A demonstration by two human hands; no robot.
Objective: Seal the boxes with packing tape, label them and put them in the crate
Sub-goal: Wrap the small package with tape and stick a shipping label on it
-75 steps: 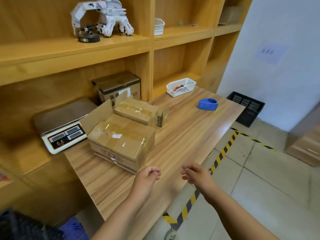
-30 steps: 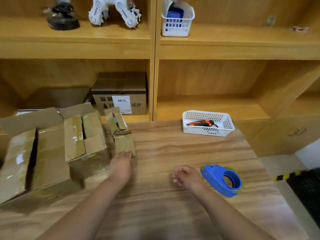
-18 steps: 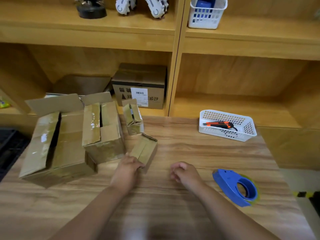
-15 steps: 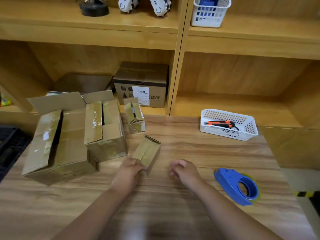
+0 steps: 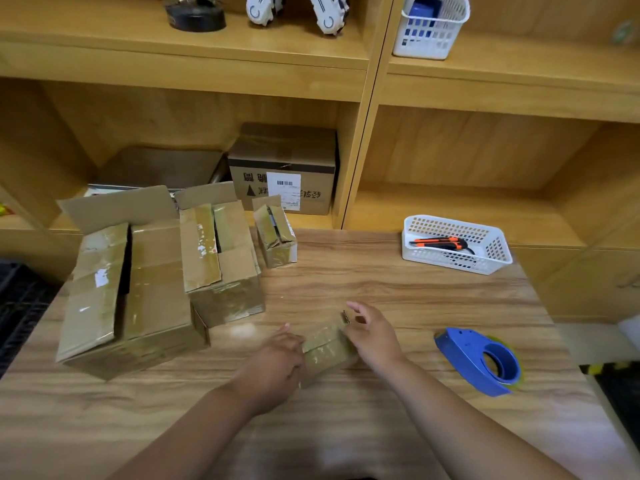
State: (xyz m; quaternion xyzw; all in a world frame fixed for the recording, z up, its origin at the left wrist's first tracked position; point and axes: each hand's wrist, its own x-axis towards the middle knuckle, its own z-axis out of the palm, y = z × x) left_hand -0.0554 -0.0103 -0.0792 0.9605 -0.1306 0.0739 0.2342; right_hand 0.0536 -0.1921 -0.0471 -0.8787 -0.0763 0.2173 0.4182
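Observation:
A small cardboard box [image 5: 327, 344] lies on the wooden table [image 5: 381, 292] between my hands. My left hand [image 5: 277, 362] grips its left end, and my right hand [image 5: 372, 336] holds its right end with fingers curled round it. Three more cardboard boxes with unsealed flaps stand at the left: a large box [image 5: 131, 289], a medium box [image 5: 221, 261] and a small box [image 5: 277, 233] further back. A blue tape dispenser [image 5: 481, 360] lies on the table right of my right hand, apart from it.
A white basket [image 5: 457, 244] with an orange utility knife stands at the back right. A labelled box [image 5: 284, 168] sits in the shelf unit behind the table. A black crate [image 5: 17, 299] shows at the left edge, below the table. The floor drops off at the right.
My left hand has pulled the small box away from the other boxes toward me. My right hand has moved onto its right end and taken hold.

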